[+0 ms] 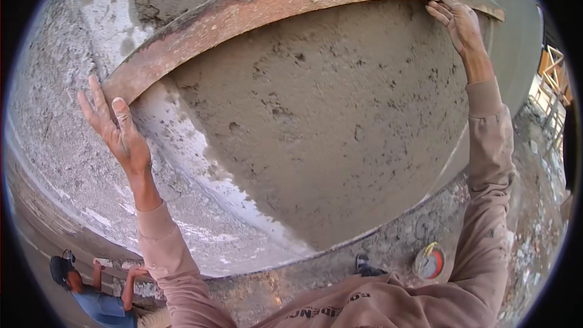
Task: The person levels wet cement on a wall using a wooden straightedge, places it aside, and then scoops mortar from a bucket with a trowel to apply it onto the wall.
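Note:
A long wooden straightedge (273, 9), its reddish face smeared with mortar, lies across the upper part of the plastered wall and looks curved through the lens. My left hand (121, 136) is at its left end, the end lying between the thumb and the stretched fingers. Near the right end my right hand (463, 27) has its thumb on the board's face and its fingers by the lower edge. Wet grey plaster (316, 121), pitted in places, spreads below the board. Both hands are dusted with mortar.
Paler, rough wall (176, 176) borders the wet plaster on the left. A bucket with a red inside (429, 262) stands on the ground below my right arm. At lower left, another person (100, 297) in a cap holds a long pale board (124, 263). Rubble (531, 225) lies at right.

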